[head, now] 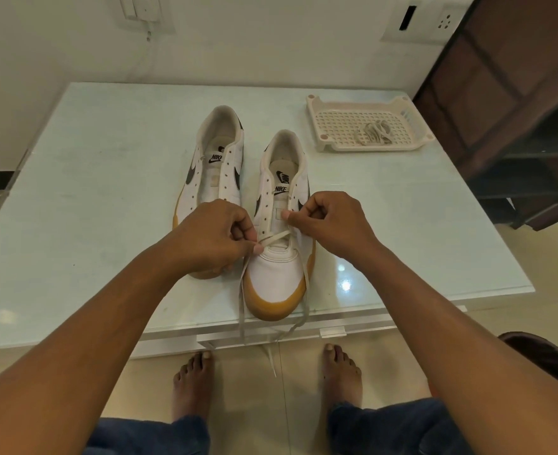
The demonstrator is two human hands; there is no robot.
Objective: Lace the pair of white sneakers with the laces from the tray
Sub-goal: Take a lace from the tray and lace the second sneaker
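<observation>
Two white sneakers with gum soles stand on the glass table, toes toward me. The right sneaker (276,277) has a cream lace (272,239) crossed over its lowest eyelets; both lace ends trail over the table edge. My left hand (215,238) pinches the lace at the sneaker's left side. My right hand (328,221) grips the sneaker's right eyelet flap, thumb on the tongue. The left sneaker (217,159) has no lace and its toe is hidden behind my left hand. A second lace (374,131) lies bundled in the tray (320,123).
The cream perforated tray sits at the table's (90,192) back right corner. A dark wooden shelf unit (517,110) stands right of the table. My bare feet are on the tiled floor just below the table's front edge.
</observation>
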